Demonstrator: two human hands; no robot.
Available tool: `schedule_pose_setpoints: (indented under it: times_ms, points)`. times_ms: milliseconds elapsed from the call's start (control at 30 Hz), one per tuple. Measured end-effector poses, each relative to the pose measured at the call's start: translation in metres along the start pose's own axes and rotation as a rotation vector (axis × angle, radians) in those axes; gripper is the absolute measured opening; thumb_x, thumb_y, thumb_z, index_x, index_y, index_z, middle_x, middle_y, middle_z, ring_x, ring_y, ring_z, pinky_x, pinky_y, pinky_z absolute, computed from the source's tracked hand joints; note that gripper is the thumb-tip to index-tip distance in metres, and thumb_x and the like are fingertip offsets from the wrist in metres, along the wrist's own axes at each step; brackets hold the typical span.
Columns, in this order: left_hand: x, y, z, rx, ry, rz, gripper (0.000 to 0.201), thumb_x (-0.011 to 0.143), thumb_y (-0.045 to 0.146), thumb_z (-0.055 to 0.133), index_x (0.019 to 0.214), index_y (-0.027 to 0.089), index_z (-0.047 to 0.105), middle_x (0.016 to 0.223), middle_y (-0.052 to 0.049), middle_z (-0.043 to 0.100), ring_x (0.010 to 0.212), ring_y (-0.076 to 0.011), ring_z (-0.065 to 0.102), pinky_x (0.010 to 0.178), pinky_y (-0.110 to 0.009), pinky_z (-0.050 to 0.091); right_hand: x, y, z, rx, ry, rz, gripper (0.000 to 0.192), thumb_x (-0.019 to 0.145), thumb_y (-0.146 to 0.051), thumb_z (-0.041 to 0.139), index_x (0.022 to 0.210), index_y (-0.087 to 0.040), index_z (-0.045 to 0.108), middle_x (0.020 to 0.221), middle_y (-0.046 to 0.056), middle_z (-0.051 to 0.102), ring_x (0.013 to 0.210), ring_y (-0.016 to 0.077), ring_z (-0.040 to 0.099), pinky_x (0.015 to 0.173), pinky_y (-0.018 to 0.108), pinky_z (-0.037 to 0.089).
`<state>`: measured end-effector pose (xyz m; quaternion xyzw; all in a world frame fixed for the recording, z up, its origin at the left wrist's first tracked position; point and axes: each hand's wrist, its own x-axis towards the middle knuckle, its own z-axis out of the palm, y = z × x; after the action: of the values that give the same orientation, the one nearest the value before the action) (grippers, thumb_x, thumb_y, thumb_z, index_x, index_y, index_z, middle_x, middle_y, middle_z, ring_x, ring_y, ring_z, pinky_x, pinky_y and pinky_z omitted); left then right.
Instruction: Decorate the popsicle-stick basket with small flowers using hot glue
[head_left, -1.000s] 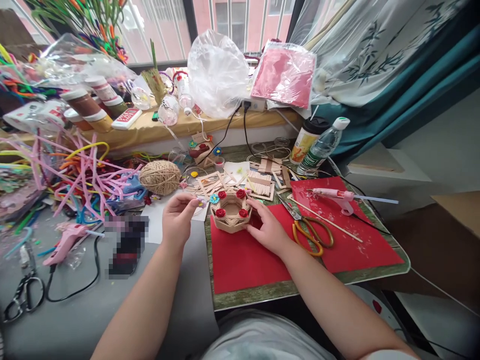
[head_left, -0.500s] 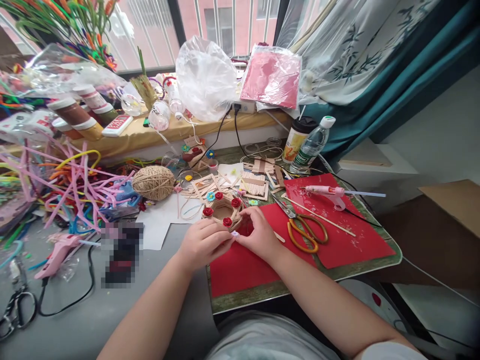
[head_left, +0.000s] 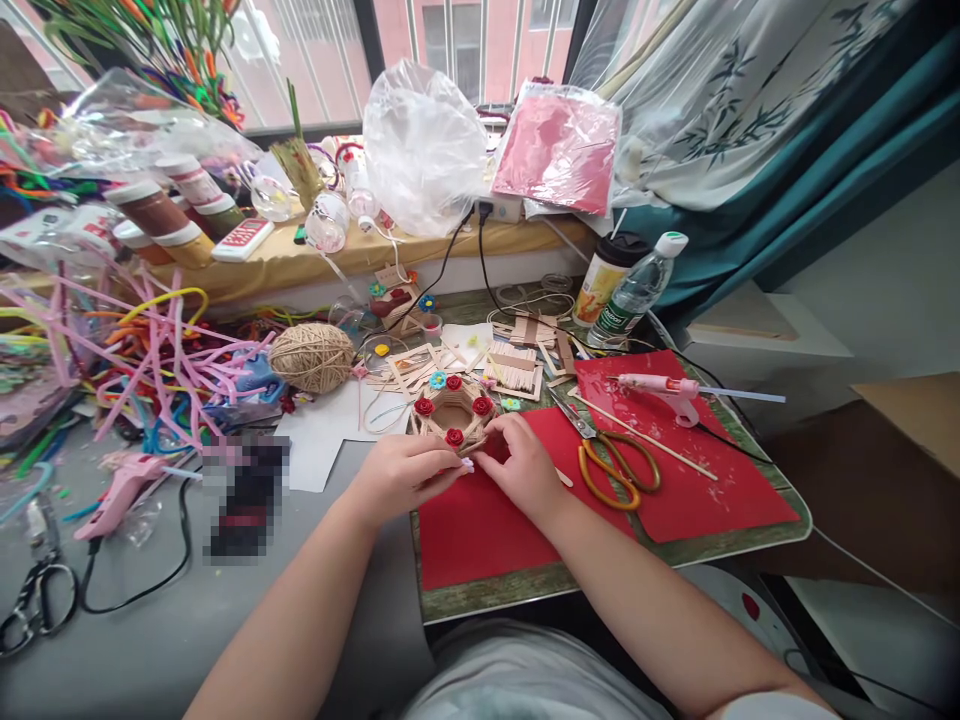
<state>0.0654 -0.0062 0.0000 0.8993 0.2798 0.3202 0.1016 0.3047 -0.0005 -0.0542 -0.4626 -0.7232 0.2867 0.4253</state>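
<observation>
A six-sided holder built of stacked craft sticks (head_left: 421,425) sits in front of me, with several red roses (head_left: 454,437) and a blue flower (head_left: 437,379) on its top rim. My left hand (head_left: 412,475) pinches a small pale lilac flower (head_left: 468,465) at its fingertips, just by the holder's near side. With curled fingers and thumb, my right hand (head_left: 521,468) grips the holder's right near edge. Red paper (head_left: 480,540) lies beneath both hands.
Orange-handled scissors (head_left: 619,470), a thin wooden stick (head_left: 645,435) and a pink glue gun (head_left: 664,390) lie to the right. A twine ball (head_left: 311,357) and another pink glue gun (head_left: 120,490) are leftward. A water bottle (head_left: 637,290) stands behind.
The lilac flower was between both hands' fingertips; now the left fingers hold it, and the right thumb has come away toward the holder. The holder has turned slightly. The view has shifted a little.
</observation>
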Motion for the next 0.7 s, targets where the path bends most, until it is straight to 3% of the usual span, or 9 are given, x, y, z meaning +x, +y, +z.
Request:
schedule_pose_setpoints:
  times_ms: [167, 300, 467, 700]
  points:
    - [0.000, 0.000, -0.003, 0.059, -0.011, 0.001, 0.007, 0.098, 0.021, 0.070, 0.105, 0.023, 0.071, 0.101, -0.006, 0.082, 0.083, -0.0155, 0.078, 0.075, -0.025, 0.057, 0.004, 0.002, -0.007, 0.029, 0.054, -0.046, 0.023, 0.100, -0.014, 0.058, 0.118, -0.026, 0.064, 0.116, 0.009, 0.067, 0.109, 0.0262, 0.068, 0.098, 0.044, 0.058]
    - [-0.003, -0.010, -0.017, 0.060, -0.070, -0.056, 0.008, 0.101, 0.024, 0.068, 0.106, 0.024, 0.074, 0.101, -0.005, 0.083, 0.085, -0.0157, 0.078, 0.075, -0.025, 0.056, 0.003, -0.004, -0.009, 0.049, 0.101, -0.105, 0.022, 0.100, -0.012, 0.055, 0.115, -0.026, 0.064, 0.114, 0.009, 0.066, 0.112, 0.0255, 0.066, 0.101, 0.044, 0.057]
    - [-0.008, -0.024, -0.027, 0.069, -0.100, -0.116, 0.012, 0.103, 0.028, 0.066, 0.102, 0.025, 0.078, 0.093, -0.005, 0.081, 0.081, -0.0156, 0.075, 0.073, -0.026, 0.055, -0.001, -0.011, -0.009, 0.075, 0.020, -0.171, 0.023, 0.097, -0.012, 0.060, 0.113, -0.027, 0.063, 0.109, 0.007, 0.067, 0.106, 0.0248, 0.066, 0.094, 0.042, 0.058]
    - [-0.007, -0.025, -0.023, 0.164, -0.045, -0.052, 0.010, 0.101, 0.028, 0.067, 0.102, 0.025, 0.077, 0.098, -0.007, 0.076, 0.084, -0.0171, 0.069, 0.077, -0.031, 0.054, -0.006, -0.010, -0.005, 0.052, -0.118, -0.111, 0.025, 0.098, -0.020, 0.064, 0.122, -0.028, 0.063, 0.095, 0.003, 0.069, 0.085, 0.0207, 0.068, 0.078, 0.035, 0.057]
